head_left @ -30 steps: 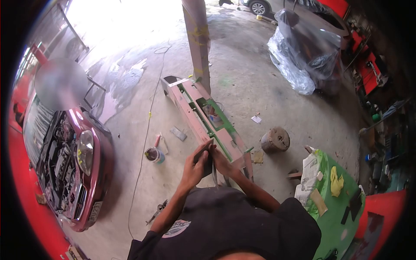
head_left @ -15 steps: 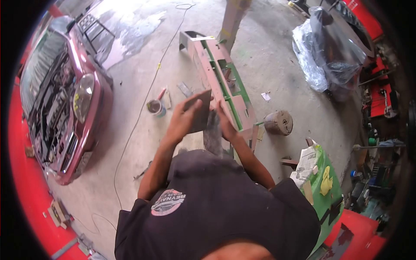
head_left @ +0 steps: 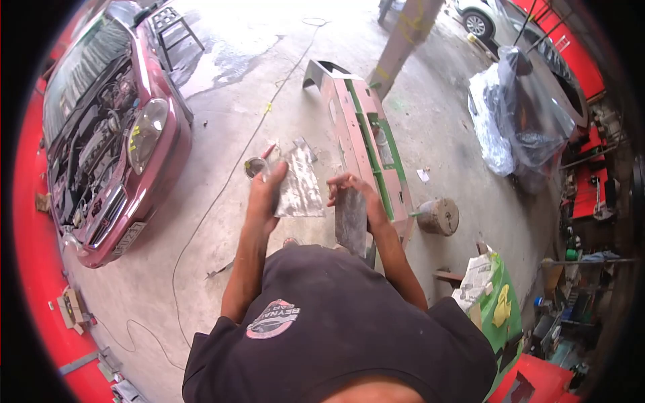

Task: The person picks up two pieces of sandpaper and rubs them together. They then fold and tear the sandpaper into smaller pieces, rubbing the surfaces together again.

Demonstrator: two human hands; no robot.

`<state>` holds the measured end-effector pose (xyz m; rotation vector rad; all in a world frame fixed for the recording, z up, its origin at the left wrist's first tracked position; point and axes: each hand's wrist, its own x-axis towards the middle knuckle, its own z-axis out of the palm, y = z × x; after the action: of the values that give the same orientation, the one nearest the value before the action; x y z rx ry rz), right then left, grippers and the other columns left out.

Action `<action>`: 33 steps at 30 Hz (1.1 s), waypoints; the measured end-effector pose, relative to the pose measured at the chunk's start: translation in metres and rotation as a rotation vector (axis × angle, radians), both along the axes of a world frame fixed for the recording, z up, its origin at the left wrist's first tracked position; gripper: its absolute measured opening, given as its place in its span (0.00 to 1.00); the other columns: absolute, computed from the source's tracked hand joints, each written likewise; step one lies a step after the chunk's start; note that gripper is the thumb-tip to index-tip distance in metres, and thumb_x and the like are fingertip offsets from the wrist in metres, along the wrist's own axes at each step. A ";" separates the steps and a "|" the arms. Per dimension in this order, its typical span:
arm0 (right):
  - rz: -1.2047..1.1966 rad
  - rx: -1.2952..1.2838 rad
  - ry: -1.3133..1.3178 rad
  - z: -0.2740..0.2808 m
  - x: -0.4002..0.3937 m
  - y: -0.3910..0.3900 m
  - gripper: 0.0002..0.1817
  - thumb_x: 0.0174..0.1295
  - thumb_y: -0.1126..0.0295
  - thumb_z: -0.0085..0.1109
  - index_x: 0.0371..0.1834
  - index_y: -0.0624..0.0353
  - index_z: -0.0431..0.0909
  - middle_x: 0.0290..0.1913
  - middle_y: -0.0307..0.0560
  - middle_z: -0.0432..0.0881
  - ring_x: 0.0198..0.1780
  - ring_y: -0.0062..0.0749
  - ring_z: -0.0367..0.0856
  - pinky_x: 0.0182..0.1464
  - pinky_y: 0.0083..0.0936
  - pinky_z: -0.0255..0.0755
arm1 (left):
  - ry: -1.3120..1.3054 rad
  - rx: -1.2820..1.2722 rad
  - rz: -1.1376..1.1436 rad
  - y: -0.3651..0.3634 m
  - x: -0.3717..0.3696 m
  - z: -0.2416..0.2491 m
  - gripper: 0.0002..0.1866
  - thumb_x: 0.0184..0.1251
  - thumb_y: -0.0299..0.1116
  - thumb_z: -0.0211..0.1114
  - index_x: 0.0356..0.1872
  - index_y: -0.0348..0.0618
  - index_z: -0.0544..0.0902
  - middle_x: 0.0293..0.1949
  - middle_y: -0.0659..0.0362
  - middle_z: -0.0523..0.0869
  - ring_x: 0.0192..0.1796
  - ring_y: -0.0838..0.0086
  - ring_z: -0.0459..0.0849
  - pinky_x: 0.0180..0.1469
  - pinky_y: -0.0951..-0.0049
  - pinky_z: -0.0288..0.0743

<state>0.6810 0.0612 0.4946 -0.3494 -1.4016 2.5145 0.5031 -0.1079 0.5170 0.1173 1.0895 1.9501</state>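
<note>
My left hand (head_left: 269, 186) grips the left edge of a thin flat sheet (head_left: 299, 183), whose pale, streaked face shows. Around the top of a dark grey flat piece (head_left: 351, 218) the fingers of my right hand (head_left: 356, 190) are bent; this piece hangs down toward my lap. The two pieces are apart. Just beyond my right hand lies a long pink and green bumper (head_left: 359, 127). A small round can (head_left: 255, 168) stands behind my left hand, partly hidden by it.
A maroon car (head_left: 158, 181) with its engine bay open stands at left. At right are a round block (head_left: 439, 216), plastic-covered parts (head_left: 521, 124) and a green panel (head_left: 505, 329) with newspaper. A post (head_left: 406, 43) rises beyond the bumper; a thin cable (head_left: 222, 176) crosses the floor.
The sheet in my left hand has turned from its dark side to its pale streaked face. My hands have moved apart, and the camera view has shifted.
</note>
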 end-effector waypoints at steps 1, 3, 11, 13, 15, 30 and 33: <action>0.006 0.120 -0.067 0.002 -0.002 -0.006 0.30 0.84 0.49 0.43 0.60 0.68 0.82 0.42 0.40 0.79 0.48 0.27 0.80 0.58 0.28 0.75 | 0.045 -0.035 0.038 0.000 0.002 -0.004 0.21 0.76 0.39 0.73 0.58 0.31 0.84 0.46 0.53 0.92 0.43 0.70 0.93 0.46 0.68 0.88; -0.051 0.168 -0.118 0.000 -0.014 -0.024 0.22 0.83 0.54 0.51 0.54 0.62 0.85 0.36 0.31 0.75 0.41 0.17 0.72 0.47 0.20 0.68 | 0.206 -0.203 0.031 -0.007 0.003 -0.003 0.20 0.75 0.38 0.74 0.55 0.30 0.86 0.44 0.54 0.93 0.41 0.72 0.92 0.44 0.70 0.86; -0.166 0.444 -0.180 -0.036 -0.037 -0.038 0.10 0.81 0.63 0.61 0.54 0.55 0.85 0.40 0.28 0.80 0.44 0.15 0.76 0.51 0.19 0.70 | 0.732 -0.296 -0.198 -0.030 -0.012 0.003 0.16 0.82 0.40 0.68 0.53 0.35 0.88 0.38 0.64 0.89 0.38 0.86 0.82 0.38 0.78 0.76; -0.268 0.338 -0.225 -0.039 -0.038 -0.037 0.10 0.80 0.63 0.62 0.53 0.55 0.85 0.41 0.28 0.81 0.46 0.15 0.76 0.51 0.19 0.70 | 0.585 -0.113 -0.167 -0.032 -0.023 -0.007 0.23 0.88 0.48 0.57 0.60 0.35 0.84 0.42 0.60 0.88 0.43 0.81 0.85 0.41 0.75 0.79; -0.436 0.100 -0.254 -0.032 -0.042 -0.037 0.19 0.80 0.57 0.62 0.60 0.62 0.83 0.51 0.32 0.83 0.54 0.16 0.77 0.57 0.19 0.70 | 0.374 -0.047 -0.133 -0.034 -0.031 -0.008 0.26 0.89 0.51 0.53 0.63 0.36 0.83 0.44 0.56 0.89 0.43 0.76 0.87 0.43 0.71 0.83; -0.591 0.189 -0.208 -0.032 -0.066 -0.058 0.15 0.82 0.55 0.59 0.48 0.56 0.84 0.41 0.30 0.81 0.47 0.14 0.77 0.55 0.16 0.69 | 0.256 -0.201 -0.528 -0.031 0.013 -0.076 0.26 0.66 0.34 0.81 0.62 0.36 0.83 0.47 0.58 0.92 0.46 0.74 0.91 0.51 0.70 0.86; -0.620 0.150 -0.195 -0.029 -0.060 -0.037 0.15 0.84 0.57 0.56 0.47 0.56 0.83 0.40 0.34 0.83 0.46 0.18 0.81 0.55 0.18 0.74 | 0.221 -0.244 -0.521 -0.044 0.005 -0.057 0.26 0.65 0.32 0.81 0.60 0.33 0.84 0.48 0.57 0.92 0.45 0.74 0.91 0.51 0.69 0.86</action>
<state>0.6207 0.0238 0.4655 -0.8657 -1.2812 1.9003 0.5083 -0.1520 0.4599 0.4453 1.2809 1.3523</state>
